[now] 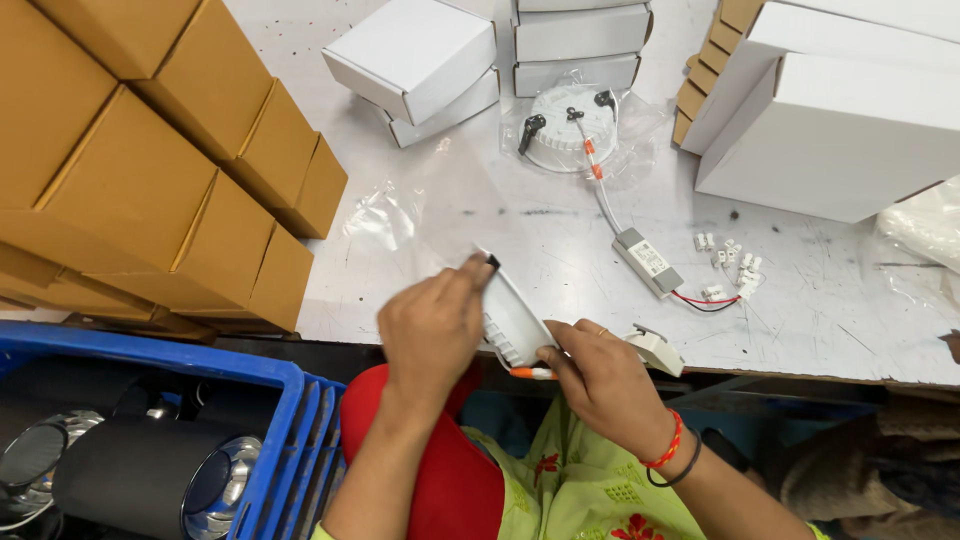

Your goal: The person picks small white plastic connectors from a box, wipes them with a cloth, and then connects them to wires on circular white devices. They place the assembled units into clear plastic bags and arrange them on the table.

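Both my hands hold a round white downlight fitting, tilted on edge at the front edge of the grey table. My left hand grips its left rim, thumb near a black spring clip. My right hand holds the lower right edge, where an orange-marked lead and a small white driver box show. A second white downlight with black clips lies in a clear bag further back, its cable running to a white driver with red and black wires.
Stacked brown cartons fill the left side. White boxes stand at the back and right. Several small white connectors lie on the table. A blue crate at lower left holds black cylindrical lamps. An empty clear bag lies mid-table.
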